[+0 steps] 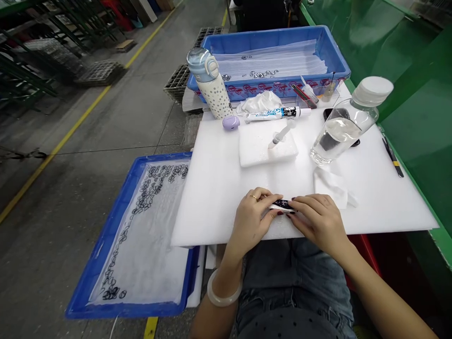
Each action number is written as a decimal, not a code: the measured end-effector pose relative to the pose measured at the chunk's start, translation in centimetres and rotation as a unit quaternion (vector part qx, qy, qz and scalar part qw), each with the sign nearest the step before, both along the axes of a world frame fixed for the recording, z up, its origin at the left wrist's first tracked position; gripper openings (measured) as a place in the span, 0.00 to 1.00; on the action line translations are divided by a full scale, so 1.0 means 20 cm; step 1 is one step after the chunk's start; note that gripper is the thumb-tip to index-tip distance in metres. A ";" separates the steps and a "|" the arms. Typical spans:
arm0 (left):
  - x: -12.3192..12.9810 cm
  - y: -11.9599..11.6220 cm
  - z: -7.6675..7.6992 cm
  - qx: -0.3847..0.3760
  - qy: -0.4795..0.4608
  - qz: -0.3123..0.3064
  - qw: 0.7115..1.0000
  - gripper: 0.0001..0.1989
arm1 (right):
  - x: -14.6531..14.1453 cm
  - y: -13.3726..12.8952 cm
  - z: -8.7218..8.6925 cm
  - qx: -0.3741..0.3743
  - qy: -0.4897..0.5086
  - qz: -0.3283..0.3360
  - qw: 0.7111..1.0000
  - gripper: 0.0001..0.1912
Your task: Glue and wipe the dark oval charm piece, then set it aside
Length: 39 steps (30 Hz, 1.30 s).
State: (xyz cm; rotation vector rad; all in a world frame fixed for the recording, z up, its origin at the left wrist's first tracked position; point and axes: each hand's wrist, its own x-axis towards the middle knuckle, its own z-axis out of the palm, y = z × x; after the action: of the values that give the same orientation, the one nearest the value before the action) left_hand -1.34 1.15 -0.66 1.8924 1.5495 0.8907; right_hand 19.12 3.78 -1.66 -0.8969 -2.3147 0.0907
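Near the front edge of the white foam board (212,202), my left hand (250,220) and my right hand (319,220) pinch a small black-and-white tube (281,204) from both ends. Its ends are hidden under my fingers. Just beyond my hands lies a white foam block (257,148), on which rests a clear syringe (281,135). A crumpled white tissue (332,188) is beside my right hand. Behind the block, a larger white and blue labelled tube (271,114) lies on its side.
A clear liquid bottle (339,129) leans in view at right, near tweezers (392,157). A dotted flask (215,94) and a purple case (230,123) stand left. Blue bins (268,35) and a blue tray (102,235) holding black rings flank the board.
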 end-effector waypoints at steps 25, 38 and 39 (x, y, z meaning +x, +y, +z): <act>-0.05 -0.04 -0.05 0.009 -0.055 0.052 0.997 0.14 | 0.33 0.17 0.08 -0.123 0.099 -0.106 0.982 0.29; -0.08 0.00 -0.04 0.028 0.022 0.020 0.999 0.14 | 1.10 0.50 0.06 -0.063 0.105 -0.393 0.911 0.21; -0.12 0.04 0.00 0.033 0.039 0.033 0.998 0.17 | 0.95 0.54 0.05 -0.102 0.086 -0.315 0.940 0.21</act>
State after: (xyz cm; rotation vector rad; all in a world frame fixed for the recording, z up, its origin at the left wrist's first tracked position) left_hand -3.67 1.86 -0.75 1.9528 1.6572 0.9167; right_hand 38.21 14.50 -0.64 -1.6257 -1.7819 0.1295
